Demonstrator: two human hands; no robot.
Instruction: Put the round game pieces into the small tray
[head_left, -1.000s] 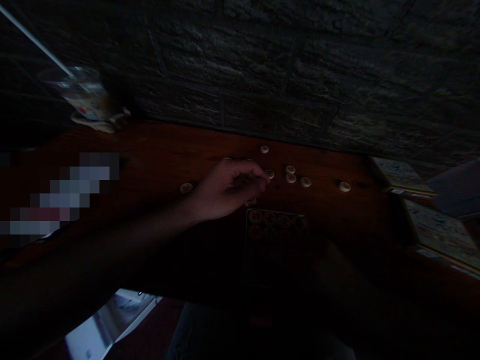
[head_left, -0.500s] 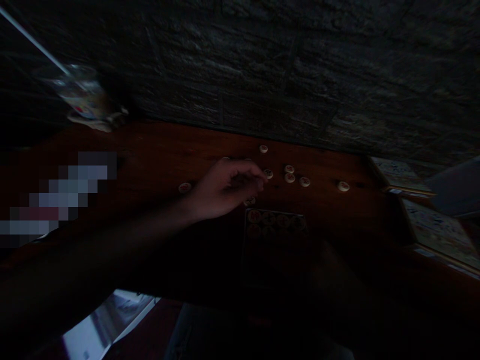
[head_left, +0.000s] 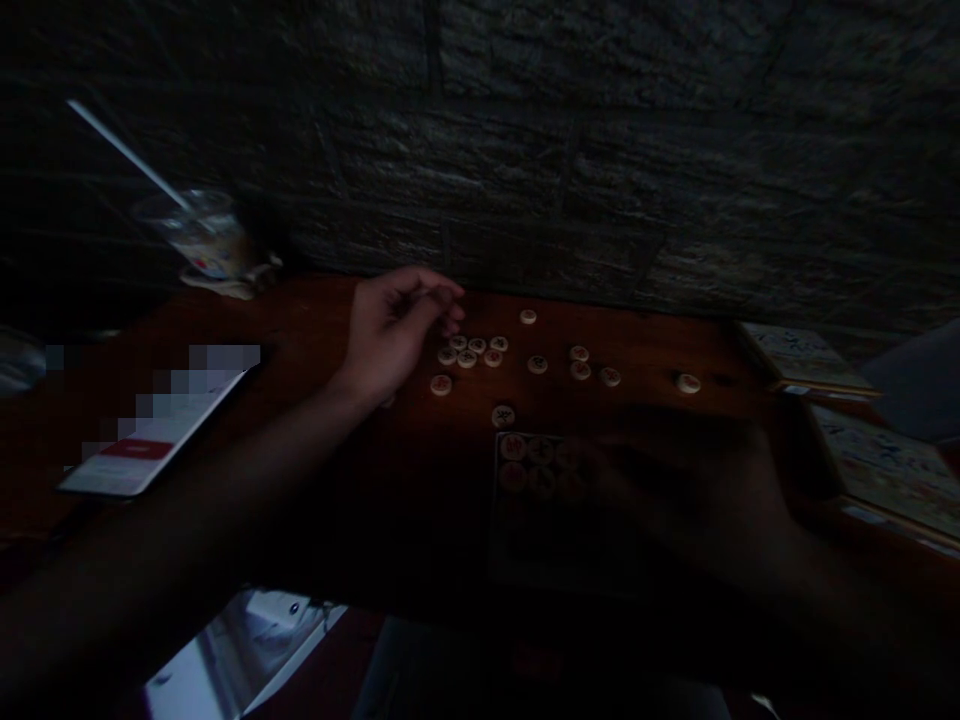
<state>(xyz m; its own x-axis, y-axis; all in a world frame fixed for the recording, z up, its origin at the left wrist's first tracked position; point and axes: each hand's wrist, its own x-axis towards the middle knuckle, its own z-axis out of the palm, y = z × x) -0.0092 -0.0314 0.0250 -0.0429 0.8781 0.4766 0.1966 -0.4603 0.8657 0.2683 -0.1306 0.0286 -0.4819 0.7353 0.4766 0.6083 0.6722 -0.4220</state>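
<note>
My left hand [head_left: 401, 330] hovers at the left of a cluster of round Chinese chess pieces [head_left: 466, 358] on the wooden table. Its fingers are loosely curved with a gap at the thumb, and no piece shows in them. A piece with a red character [head_left: 441, 385] lies just right of the wrist. My right hand [head_left: 697, 490], deep in shadow, reaches over the right part of a shallow square box [head_left: 493, 520]. Pieces with red and black characters [head_left: 514, 447] sit in rows inside the box. Darkness hides the right fingertips and anything between them.
More pieces [head_left: 580, 370] lie scattered toward the stone wall [head_left: 495, 170], one farther right [head_left: 688, 383]. Two patterned flat boxes [head_left: 885, 470] stand at the right. On the left are a phone [head_left: 142, 450] and a plastic cup with a straw [head_left: 214, 245].
My left hand has moved left, uncovering the cluster of pieces. My right hand has come up over the box and covers its right side. The view has shifted slightly.
</note>
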